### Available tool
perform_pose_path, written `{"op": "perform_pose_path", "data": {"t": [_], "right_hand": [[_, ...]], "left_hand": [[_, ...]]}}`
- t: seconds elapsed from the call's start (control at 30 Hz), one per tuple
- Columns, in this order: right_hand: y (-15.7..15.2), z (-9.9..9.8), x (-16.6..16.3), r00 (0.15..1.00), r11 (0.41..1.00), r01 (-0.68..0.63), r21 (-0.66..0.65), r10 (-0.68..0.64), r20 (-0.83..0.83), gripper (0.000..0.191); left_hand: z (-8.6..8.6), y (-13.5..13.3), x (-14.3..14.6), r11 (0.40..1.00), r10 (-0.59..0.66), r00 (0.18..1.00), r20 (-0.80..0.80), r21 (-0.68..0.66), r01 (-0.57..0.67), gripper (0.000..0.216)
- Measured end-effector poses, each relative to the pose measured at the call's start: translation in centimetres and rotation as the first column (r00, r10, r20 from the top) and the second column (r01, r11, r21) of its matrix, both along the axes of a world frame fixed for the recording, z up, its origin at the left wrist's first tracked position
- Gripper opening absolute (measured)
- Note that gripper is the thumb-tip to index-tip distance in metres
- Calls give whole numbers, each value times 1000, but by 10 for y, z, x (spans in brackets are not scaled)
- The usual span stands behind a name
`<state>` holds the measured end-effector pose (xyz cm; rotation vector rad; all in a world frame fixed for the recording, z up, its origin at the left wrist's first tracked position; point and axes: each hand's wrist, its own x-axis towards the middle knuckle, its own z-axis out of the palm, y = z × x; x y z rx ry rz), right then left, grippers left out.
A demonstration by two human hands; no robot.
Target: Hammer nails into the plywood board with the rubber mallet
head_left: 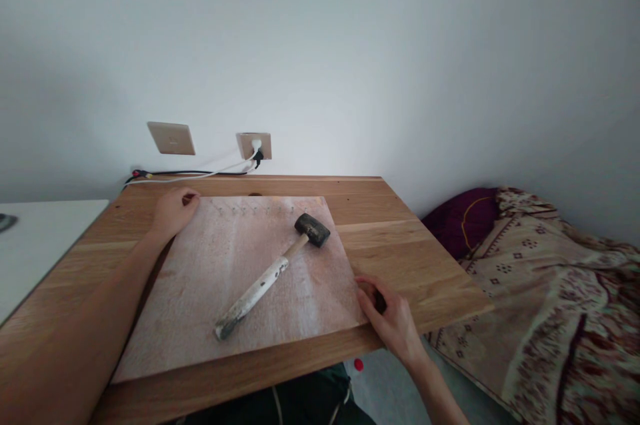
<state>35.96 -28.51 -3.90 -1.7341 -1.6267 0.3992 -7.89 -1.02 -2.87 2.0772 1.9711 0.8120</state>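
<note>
A pale plywood board point(215, 298) lies flat on a wooden table point(400, 258). On the board rests a mallet point(273, 275) with a black head and a worn white handle, lying diagonally. A row of small nails point(255, 209) stands along the board's far edge. My left hand point(173, 210) grips the board's far left corner with fingers curled over it. My right hand point(387, 318) holds the board's near right corner, fingers bent around the edge.
Two wall sockets point(254, 145) sit above the table's far edge, with white and black cables plugged in. A white surface point(35, 238) adjoins on the left. A bed with a patterned blanket point(550, 305) and dark pillow lies to the right.
</note>
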Motion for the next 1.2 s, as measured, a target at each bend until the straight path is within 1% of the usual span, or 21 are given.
{"op": "perform_pose_path", "data": {"t": [0.17, 0.33, 0.43, 0.57, 0.7, 0.8, 1.03, 1.2], "right_hand": [[1, -2, 0, 1000, 1000, -19, 5, 19, 9, 37], [0, -1, -1, 1000, 1000, -4, -10, 4, -22, 39], [-1, 1, -1, 999, 1000, -17, -25, 16, -37, 41], [-5, 3, 6, 995, 996, -70, -56, 65, -74, 39], [-5, 6, 13, 987, 986, -138, -89, 129, -98, 31], [-3, 7, 14, 984, 982, -158, -103, 147, -100, 28], [-2, -2, 14, 988, 988, -131, -83, 122, -99, 28], [-2, -5, 14, 988, 987, -134, -85, 126, -90, 30]], "left_hand": [[0, 0, 0, 1000, 13, 1000, 18, 7, -13, 26], [-2, -1, -3, 997, -49, 997, 53, 60, 46, 23], [-3, 0, -3, 999, -16, 998, 53, 37, 14, 25], [-1, 1, -1, 1000, 0, 1000, 16, -5, 0, 29], [0, 1, -2, 1000, -8, 1000, 10, -5, 8, 28], [-2, 1, -2, 1000, -13, 1000, 5, -3, 13, 28], [-9, 6, -6, 999, -18, 1000, -13, 29, 19, 34], [-11, 9, -8, 998, -27, 1000, 4, 52, 27, 33]]}}
